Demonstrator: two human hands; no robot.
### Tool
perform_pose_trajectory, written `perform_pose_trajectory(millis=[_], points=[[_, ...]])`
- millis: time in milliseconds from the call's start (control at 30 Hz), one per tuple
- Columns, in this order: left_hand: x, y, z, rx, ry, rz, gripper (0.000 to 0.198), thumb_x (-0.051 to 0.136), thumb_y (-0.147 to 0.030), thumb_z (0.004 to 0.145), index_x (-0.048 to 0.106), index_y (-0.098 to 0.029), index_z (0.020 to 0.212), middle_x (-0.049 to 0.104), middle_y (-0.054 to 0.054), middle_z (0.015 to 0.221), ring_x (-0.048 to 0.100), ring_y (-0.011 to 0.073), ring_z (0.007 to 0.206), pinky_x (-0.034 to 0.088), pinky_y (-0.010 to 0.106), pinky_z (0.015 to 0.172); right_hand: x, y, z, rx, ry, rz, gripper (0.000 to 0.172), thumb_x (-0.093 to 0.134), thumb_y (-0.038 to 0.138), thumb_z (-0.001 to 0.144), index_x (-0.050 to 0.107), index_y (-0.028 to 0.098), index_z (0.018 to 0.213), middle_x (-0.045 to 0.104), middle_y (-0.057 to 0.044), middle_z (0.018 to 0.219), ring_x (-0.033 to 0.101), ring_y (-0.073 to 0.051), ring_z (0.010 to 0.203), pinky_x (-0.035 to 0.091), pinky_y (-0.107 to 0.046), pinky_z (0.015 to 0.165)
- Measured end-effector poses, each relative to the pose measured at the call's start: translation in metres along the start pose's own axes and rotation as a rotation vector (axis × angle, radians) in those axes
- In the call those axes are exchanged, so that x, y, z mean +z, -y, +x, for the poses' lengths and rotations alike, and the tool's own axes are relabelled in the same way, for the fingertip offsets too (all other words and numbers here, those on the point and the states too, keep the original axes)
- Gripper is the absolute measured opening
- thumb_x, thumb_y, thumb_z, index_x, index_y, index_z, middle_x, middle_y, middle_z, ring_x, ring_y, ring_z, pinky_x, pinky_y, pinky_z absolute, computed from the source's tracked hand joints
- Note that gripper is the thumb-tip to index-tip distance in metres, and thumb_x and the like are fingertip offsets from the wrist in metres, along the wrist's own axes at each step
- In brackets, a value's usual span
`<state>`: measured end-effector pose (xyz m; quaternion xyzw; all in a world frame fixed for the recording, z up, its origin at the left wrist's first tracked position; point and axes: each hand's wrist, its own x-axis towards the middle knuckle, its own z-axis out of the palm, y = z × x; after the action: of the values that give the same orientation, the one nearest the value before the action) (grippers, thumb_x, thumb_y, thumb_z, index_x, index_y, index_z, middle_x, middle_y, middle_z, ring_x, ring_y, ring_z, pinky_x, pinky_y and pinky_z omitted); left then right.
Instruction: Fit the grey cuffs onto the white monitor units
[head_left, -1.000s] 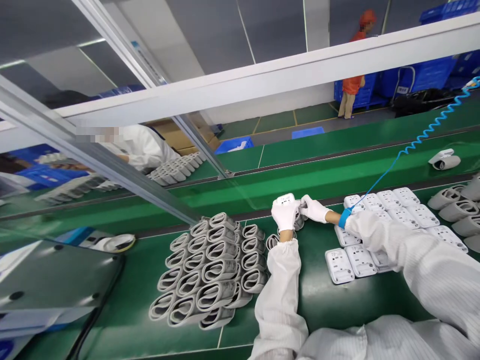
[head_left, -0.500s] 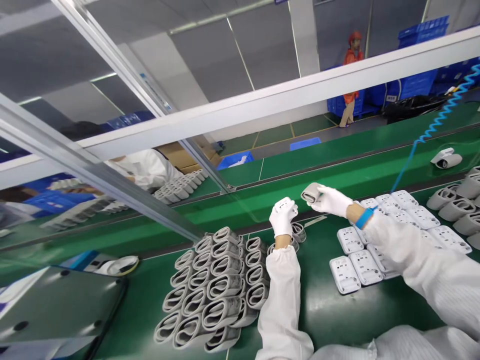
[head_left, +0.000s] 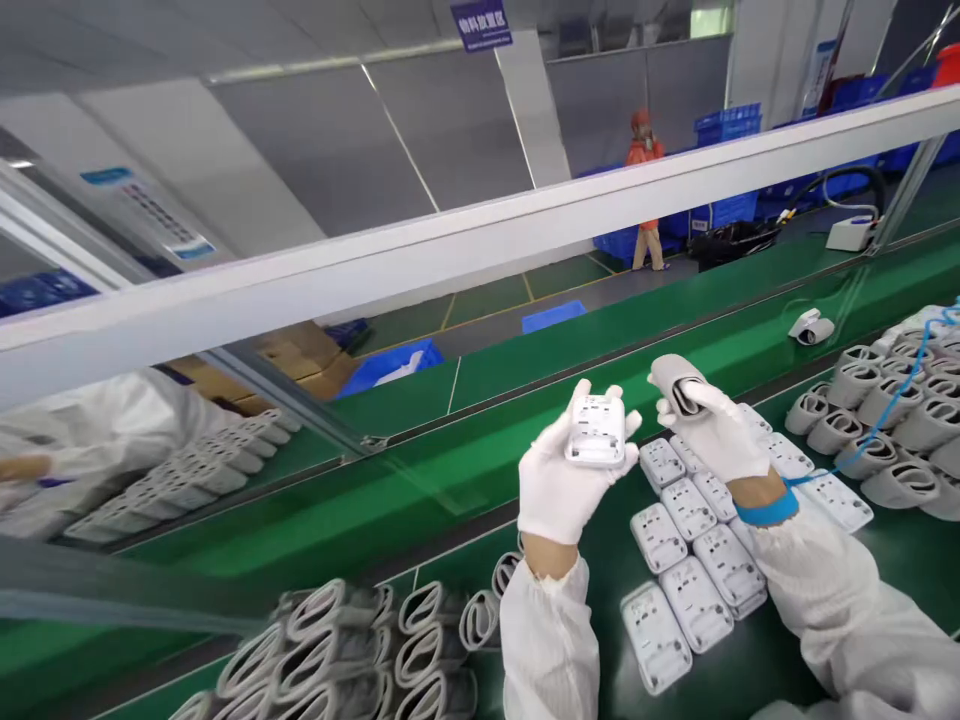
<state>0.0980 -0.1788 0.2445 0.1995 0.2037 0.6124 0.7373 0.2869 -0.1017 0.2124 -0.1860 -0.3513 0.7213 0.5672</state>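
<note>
Head view: the white device (head_left: pixel 598 432) lies in the upturned palm of the gloved left hand (head_left: pixel 562 475), probably to keep it steady, while similar white units (head_left: pixel 697 603) lie in rows on the worktop (head_left: pixel 716 685), seemingly for easy reach. The left fingers spread and bend around the device's edges; the right hand's (head_left: pixel 716 432) fingers close around a rolled grey cuff (head_left: pixel 673 375), held apart from the device.

Bright, even indoor light lays a soft sheen and faint shadows on the green bench (head_left: pixel 907 550), with the left hand (head_left: pixel 559 478) fairly crisp, the far person in orange (head_left: pixel 643 152) soft, the near-left frame post (head_left: pixel 112 588) smeared, and straight lines slanting across the wide view.
</note>
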Motion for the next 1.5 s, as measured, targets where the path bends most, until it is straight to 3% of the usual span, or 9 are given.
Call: perform_pose_trajectory(millis=[200, 367, 500, 633, 800, 900, 1067, 1300, 1500], points=[[0.0, 0.004, 0.004, 0.035, 0.0, 0.125, 0.086, 0.081, -0.026, 0.084, 0.04, -0.032, 0.16, 0.057, 0.018, 0.151, 0.071, 0.0237, 0.088, 0.056, 0.029, 0.059, -0.007, 0.003, 0.006, 0.024, 0.051, -0.097, 0.064, 0.066, 0.061, 0.09, 0.058, 0.032, 0.146, 0.072, -0.008, 0.111, 0.06, -0.016, 0.067, 0.048, -0.027, 0.052], [-0.004, 0.011, 0.011, 0.034, -0.069, 0.212, 0.09, 0.079, -0.055, 0.088, 0.035, -0.034, 0.164, 0.069, 0.013, 0.121, 0.065, 0.0171, 0.068, 0.041, 0.019, 0.041, -0.009, 0.002, 0.008, -0.012, 0.167, -0.26, 0.055, 0.065, 0.059, 0.091, 0.06, 0.036, 0.14, 0.064, -0.005, 0.136, 0.067, -0.018, 0.08, 0.06, -0.034, 0.065], [-0.011, 0.021, 0.015, -0.009, -0.015, 0.359, 0.1, 0.06, -0.085, 0.083, 0.038, -0.031, 0.163, 0.071, 0.009, 0.096, 0.052, 0.0096, 0.049, 0.034, 0.018, 0.037, -0.012, 0.005, 0.01, -0.039, 0.285, -0.444, 0.078, 0.086, 0.06, 0.075, 0.047, 0.038, 0.138, 0.058, -0.007, 0.145, 0.074, -0.03, 0.103, 0.067, -0.047, 0.08], [-0.014, 0.024, 0.012, -0.027, 0.029, 0.409, 0.107, 0.044, -0.094, 0.083, 0.042, -0.021, 0.161, 0.062, 0.002, 0.068, 0.035, 0.0059, 0.036, 0.024, 0.018, 0.033, -0.016, 0.007, 0.01, -0.183, 0.316, -0.63, 0.085, 0.09, 0.062, 0.073, 0.039, 0.037, 0.136, 0.06, -0.009, 0.14, 0.073, -0.035, 0.116, 0.069, -0.047, 0.081], [-0.005, 0.022, 0.005, -0.049, 0.014, 0.401, 0.107, 0.037, -0.091, 0.089, 0.038, -0.012, 0.161, 0.061, 0.002, 0.067, 0.033, 0.0063, 0.034, 0.02, 0.019, 0.032, -0.019, 0.007, 0.012, -0.516, 0.436, -0.903, 0.092, 0.088, 0.059, 0.079, 0.043, 0.032, 0.154, 0.05, -0.011, 0.156, 0.059, -0.037, 0.138, 0.056, -0.054, 0.114], [0.004, 0.023, 0.002, -0.019, -0.039, 0.485, 0.112, 0.033, -0.091, 0.089, 0.03, -0.008, 0.164, 0.06, 0.001, 0.061, 0.03, 0.0062, 0.032, 0.02, 0.019, 0.031, -0.019, 0.006, 0.01, -0.553, 0.484, -0.993, 0.092, 0.089, 0.052, 0.08, 0.044, 0.031, 0.157, 0.046, -0.009, 0.161, 0.047, -0.038, 0.149, 0.046, -0.056, 0.124], [0.012, 0.023, 0.003, 0.045, -0.125, 0.627, 0.121, 0.033, -0.091, 0.089, 0.02, 0.002, 0.164, 0.055, -0.002, 0.053, 0.028, 0.0071, 0.031, 0.022, 0.02, 0.031, -0.016, 0.003, 0.004, -0.552, 0.487, -1.04, 0.095, 0.094, 0.03, 0.076, 0.046, 0.029, 0.157, 0.058, -0.01, 0.152, 0.059, -0.035, 0.139, 0.054, -0.052, 0.118], [-0.004, 0.023, -0.004, 0.02, -0.213, 0.745, 0.104, 0.04, -0.092, 0.087, 0.039, -0.021, 0.162, 0.054, -0.003, 0.059, 0.036, 0.0067, 0.04, 0.033, 0.019, 0.04, -0.015, 0.001, 0.002, -0.591, 0.478, -1.209, 0.09, 0.092, 0.027, 0.077, 0.049, 0.028, 0.156, 0.064, -0.009, 0.147, 0.065, -0.033, 0.133, 0.061, -0.046, 0.111], [-0.013, 0.025, -0.004, 0.011, -0.156, 0.72, 0.094, 0.04, -0.086, 0.092, 0.039, -0.023, 0.162, 0.056, -0.003, 0.062, 0.036, 0.0064, 0.041, 0.033, 0.018, 0.042, -0.013, 0.001, 0.002, -0.604, 0.472, -1.237, 0.087, 0.089, 0.03, 0.079, 0.049, 0.029, 0.156, 0.065, -0.007, 0.147, 0.067, -0.033, 0.131, 0.059, -0.05, 0.114]])
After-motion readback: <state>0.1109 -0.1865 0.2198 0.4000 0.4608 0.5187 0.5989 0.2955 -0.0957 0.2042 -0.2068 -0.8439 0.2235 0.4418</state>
